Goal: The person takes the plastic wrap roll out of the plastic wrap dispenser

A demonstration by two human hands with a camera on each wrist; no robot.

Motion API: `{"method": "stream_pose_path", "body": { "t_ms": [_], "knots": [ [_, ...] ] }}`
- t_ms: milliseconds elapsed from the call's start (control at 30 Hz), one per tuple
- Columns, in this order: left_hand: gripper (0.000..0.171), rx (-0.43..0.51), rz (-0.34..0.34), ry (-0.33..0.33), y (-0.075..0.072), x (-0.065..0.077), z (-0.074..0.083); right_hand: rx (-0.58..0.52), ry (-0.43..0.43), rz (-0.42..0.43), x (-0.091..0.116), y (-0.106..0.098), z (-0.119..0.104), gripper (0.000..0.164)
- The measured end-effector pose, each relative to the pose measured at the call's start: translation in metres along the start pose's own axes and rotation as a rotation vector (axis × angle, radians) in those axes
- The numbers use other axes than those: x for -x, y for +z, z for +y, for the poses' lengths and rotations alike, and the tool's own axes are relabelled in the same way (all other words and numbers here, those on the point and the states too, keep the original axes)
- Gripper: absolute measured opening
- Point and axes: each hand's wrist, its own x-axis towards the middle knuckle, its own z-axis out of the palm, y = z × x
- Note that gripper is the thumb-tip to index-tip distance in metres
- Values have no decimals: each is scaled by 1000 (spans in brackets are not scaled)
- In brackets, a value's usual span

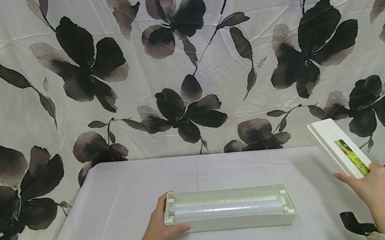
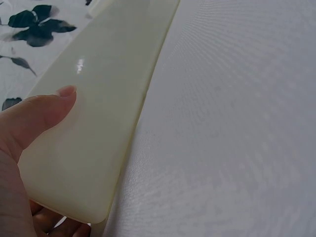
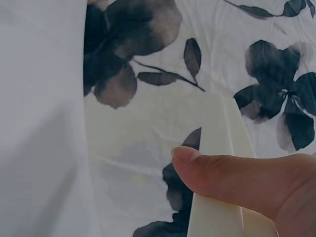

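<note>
An open white plastic cling film dispenser box [image 1: 233, 223] lies on the table, long side toward me. Inside it rests a shiny roll of cling film [image 1: 226, 210]. My left hand [image 1: 159, 229] grips the box's left end, thumb along the front wall; the left wrist view has this thumb [image 2: 42, 116] on the smooth box wall [image 2: 98, 133]. Off to the right, my right hand [image 1: 381, 196] holds a long white lid [image 1: 327, 137] with a yellow-green label [image 1: 351, 157], tilted at the table's right edge. In the right wrist view, the thumb [image 3: 232, 177] crosses the lid [image 3: 215, 212].
A white cloth covers the table [image 1: 113, 192]. Behind and around it hangs a pale curtain [image 1: 236, 61] with dark flower prints. A black curved piece [image 1: 355, 225] shows beside the right wrist.
</note>
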Motion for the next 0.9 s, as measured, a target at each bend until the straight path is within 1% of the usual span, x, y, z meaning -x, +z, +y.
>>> {"method": "stream_pose_path", "body": {
  "t_ms": [200,433,567,767,900],
  "knots": [
    [105,6,2,-12,0,0,0,31,12,-11,-5,7,7,97],
    [105,9,-1,-6,1,0,0,64,52,-58,-9,14,19,104],
    [104,10,-2,-6,1,0,0,81,73,-58,-11,17,23,99],
    [102,-5,-4,4,0,0,-1,86,73,-50,-13,23,29,96],
    [101,-5,-3,-2,0,-1,-1,94,88,-51,-16,28,33,92]
  ]
}}
